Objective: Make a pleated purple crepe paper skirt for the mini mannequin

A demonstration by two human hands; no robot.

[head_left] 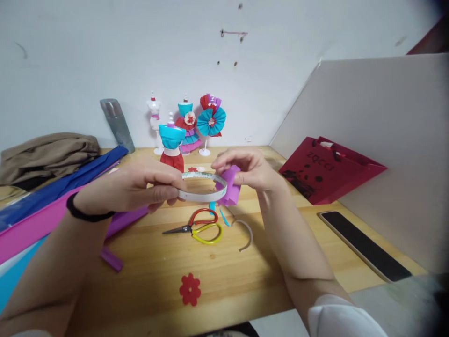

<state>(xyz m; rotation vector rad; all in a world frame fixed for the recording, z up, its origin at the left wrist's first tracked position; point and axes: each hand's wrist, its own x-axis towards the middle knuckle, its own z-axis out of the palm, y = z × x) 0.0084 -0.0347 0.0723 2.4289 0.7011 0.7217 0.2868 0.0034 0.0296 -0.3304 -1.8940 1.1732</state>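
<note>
Our left hand (150, 185) pinches one white tape ring (199, 196) above the wooden table (228, 290); its inner band carries small print — perhaps "eagle", though the blur leaves us unsure. With our right hand (250, 171) we grip one purple paper piece (230, 189) at the ring's right side. Below lies one pair of scissors (189, 228), and nearer us one red flower (190, 296). Four dress forms (171, 137) stand behind; to the right, one red bag (322, 175) reads "zqcci" — one phone (365, 245) lies near it.
</note>
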